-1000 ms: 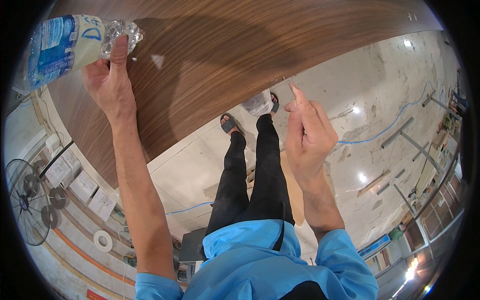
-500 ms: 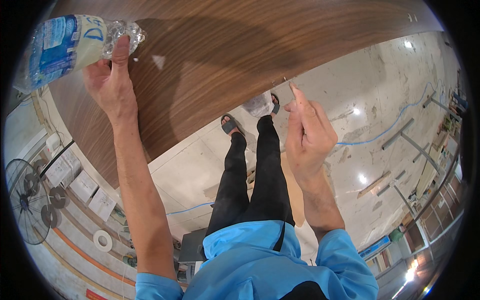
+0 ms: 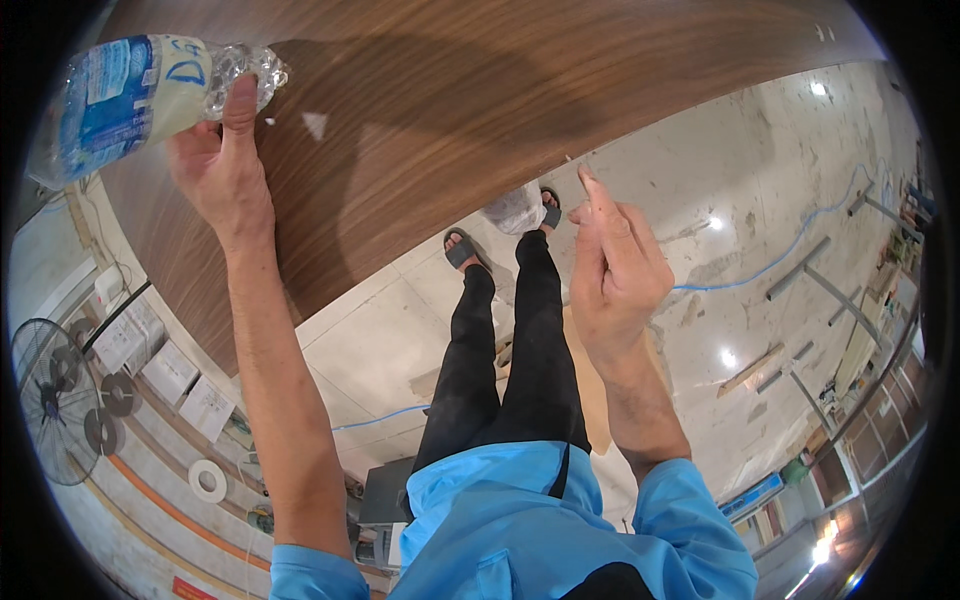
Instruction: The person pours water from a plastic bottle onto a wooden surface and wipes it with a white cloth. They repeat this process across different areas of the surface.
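A clear plastic bottle (image 3: pixel 105 105) with a blue label and a pale band with blue handwriting lies tilted on its side above the brown wood-grain board (image 3: pixel 450 90). My left hand (image 3: pixel 222 175) is closed round its narrow end, thumb on top. Just off the board's near edge, my right hand (image 3: pixel 622 262) is held in a pinch, index finger pointing up. Whatever may sit in that pinch is too small to make out. A small white scrap (image 3: pixel 315 125) rests on the board to the right of the bottle.
Below the board's edge, a whitish plastic bag (image 3: pixel 515 210) shows near my feet. A blue hose (image 3: pixel 750 273) crosses the tiled floor at right, near metal frames (image 3: pixel 800 268). At far left stand a fan (image 3: pixel 50 400) and white boxes (image 3: pixel 170 372).
Very little differs. The bottle has dipped slightly in my left hand, and my right hand keeps almost the same pinched pose by the board's edge.
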`<state>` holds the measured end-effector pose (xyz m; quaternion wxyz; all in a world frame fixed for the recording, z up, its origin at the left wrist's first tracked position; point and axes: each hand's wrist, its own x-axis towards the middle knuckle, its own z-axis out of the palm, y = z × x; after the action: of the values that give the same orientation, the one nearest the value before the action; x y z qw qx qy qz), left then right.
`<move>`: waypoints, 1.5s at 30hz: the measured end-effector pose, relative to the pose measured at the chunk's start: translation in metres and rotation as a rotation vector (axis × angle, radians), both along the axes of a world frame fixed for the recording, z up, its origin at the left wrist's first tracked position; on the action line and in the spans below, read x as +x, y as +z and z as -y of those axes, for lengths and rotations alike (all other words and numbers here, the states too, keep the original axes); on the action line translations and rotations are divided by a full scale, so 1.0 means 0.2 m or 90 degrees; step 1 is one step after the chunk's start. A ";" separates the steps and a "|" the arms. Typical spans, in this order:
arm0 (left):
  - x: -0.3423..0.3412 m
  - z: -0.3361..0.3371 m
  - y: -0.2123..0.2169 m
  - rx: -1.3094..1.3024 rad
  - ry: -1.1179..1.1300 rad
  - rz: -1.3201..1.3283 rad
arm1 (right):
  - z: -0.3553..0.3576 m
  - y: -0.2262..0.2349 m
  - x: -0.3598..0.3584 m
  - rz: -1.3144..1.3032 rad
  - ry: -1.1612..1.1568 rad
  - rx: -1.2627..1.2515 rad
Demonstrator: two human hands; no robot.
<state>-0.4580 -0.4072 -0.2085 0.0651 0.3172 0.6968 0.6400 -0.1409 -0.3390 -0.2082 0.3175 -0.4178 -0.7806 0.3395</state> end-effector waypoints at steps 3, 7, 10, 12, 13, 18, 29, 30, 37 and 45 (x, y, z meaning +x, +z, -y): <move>-0.01 0.00 0.00 -0.012 -0.003 -0.004 | 0.00 0.01 0.01 0.027 0.071 0.005; -0.01 0.00 0.00 -0.021 -0.009 0.007 | 0.01 0.01 0.01 0.038 0.041 0.006; -0.01 0.01 -0.01 -0.013 -0.001 -0.011 | 0.01 0.02 -0.01 0.033 0.047 -0.003; -0.01 0.00 -0.01 -0.004 -0.006 -0.007 | 0.01 0.01 -0.02 0.008 0.107 0.013; -0.01 0.00 -0.01 0.002 -0.012 0.001 | 0.01 0.01 -0.02 0.015 0.053 -0.003; 0.00 0.00 -0.01 0.001 -0.005 -0.001 | 0.01 0.01 -0.02 0.047 0.070 0.022; -0.01 0.00 0.00 0.000 -0.012 -0.002 | 0.00 -0.01 -0.02 0.001 0.031 0.035; 0.00 0.00 -0.01 0.007 -0.012 -0.003 | 0.00 0.00 -0.02 0.008 -0.011 0.022; -0.01 0.01 -0.01 -0.008 -0.016 0.001 | 0.00 0.03 -0.01 0.045 0.040 -0.007; -0.01 0.01 -0.01 -0.013 -0.009 -0.008 | -0.01 0.03 -0.01 0.030 0.018 -0.026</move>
<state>-0.4594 -0.4085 -0.2106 0.0681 0.3254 0.7016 0.6302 -0.1435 -0.3365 -0.2024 0.2858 -0.4210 -0.7866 0.3498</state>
